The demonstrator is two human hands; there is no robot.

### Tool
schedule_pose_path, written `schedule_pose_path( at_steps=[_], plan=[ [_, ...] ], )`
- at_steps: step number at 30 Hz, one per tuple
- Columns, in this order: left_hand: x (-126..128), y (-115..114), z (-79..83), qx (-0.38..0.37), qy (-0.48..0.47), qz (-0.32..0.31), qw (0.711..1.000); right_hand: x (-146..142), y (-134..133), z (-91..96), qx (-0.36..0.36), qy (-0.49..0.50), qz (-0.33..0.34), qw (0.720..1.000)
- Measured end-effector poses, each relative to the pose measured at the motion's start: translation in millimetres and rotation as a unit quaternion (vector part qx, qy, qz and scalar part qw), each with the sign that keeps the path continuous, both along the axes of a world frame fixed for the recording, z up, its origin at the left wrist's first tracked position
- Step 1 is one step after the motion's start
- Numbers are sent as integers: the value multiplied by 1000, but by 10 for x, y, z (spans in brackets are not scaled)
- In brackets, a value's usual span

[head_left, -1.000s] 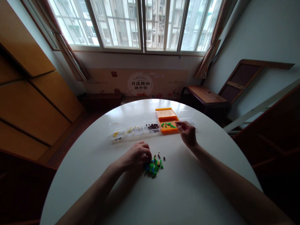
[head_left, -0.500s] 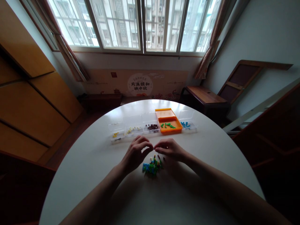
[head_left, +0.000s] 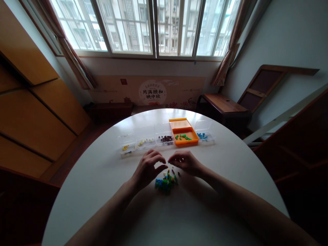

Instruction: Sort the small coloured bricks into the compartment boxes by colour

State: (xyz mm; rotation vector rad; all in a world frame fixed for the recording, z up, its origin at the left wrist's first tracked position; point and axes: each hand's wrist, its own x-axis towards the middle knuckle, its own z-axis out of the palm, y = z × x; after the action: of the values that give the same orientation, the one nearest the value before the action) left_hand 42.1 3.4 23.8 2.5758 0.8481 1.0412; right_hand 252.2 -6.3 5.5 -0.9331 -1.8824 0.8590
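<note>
Thumb and forefinger apart, my left hand [head_left: 148, 167] hovers just left of the loose pile of small building bricks [head_left: 166, 184], with nothing visible between its fingers. Facing it, my right hand [head_left: 186, 162] has its fingertips pinched together; whatever small piece they hold is too tiny to make out. Blue and green bricks make up most of the pile. At its far edge lie a few yellow, white and dark brown pieces, including a dark brown brick [head_left: 179, 174] below my right hand.
Beyond my hands stand open clear boxes holding yellow pieces [head_left: 125, 148], pale yellow pieces [head_left: 143, 141], dark brown pieces [head_left: 166, 139] and blue pieces [head_left: 202, 136]. Among them is an open orange box [head_left: 194, 141] with green pieces. All rest on a round white table [head_left: 97, 177].
The fingertips of my two hands have come apart. My left thumb and forefinger have spread, while my right hand keeps its pinch in nearly the same place.
</note>
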Motion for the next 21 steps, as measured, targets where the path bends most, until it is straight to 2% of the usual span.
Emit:
schedule_pose_path(
  at_steps=[2,5,8,10,12,14,17,21],
  plan=[
    [-8,5,-7,-9,8,-4,1000,105,88,-1,13,14,-53,998],
    [-14,8,-18,-18,21,-10,1000,378,279,-5,17,70,-193,979],
    [-18,6,-27,-22,34,-14,999,721,462,-32,35,99,-362,926],
    [-24,7,-33,-25,39,-15,999,927,551,-73,41,102,-438,892],
    [-35,12,-39,-27,42,-13,999,1079,611,-132,34,96,-473,875],
    [-46,21,-44,-32,44,-10,998,1172,651,-196,23,95,-484,870],
    [-62,39,-44,-50,44,-10,998,1216,680,-261,9,109,-484,868],
    [-83,60,-27,-89,53,-35,994,1165,654,-236,1,119,-467,876]
  ],
)
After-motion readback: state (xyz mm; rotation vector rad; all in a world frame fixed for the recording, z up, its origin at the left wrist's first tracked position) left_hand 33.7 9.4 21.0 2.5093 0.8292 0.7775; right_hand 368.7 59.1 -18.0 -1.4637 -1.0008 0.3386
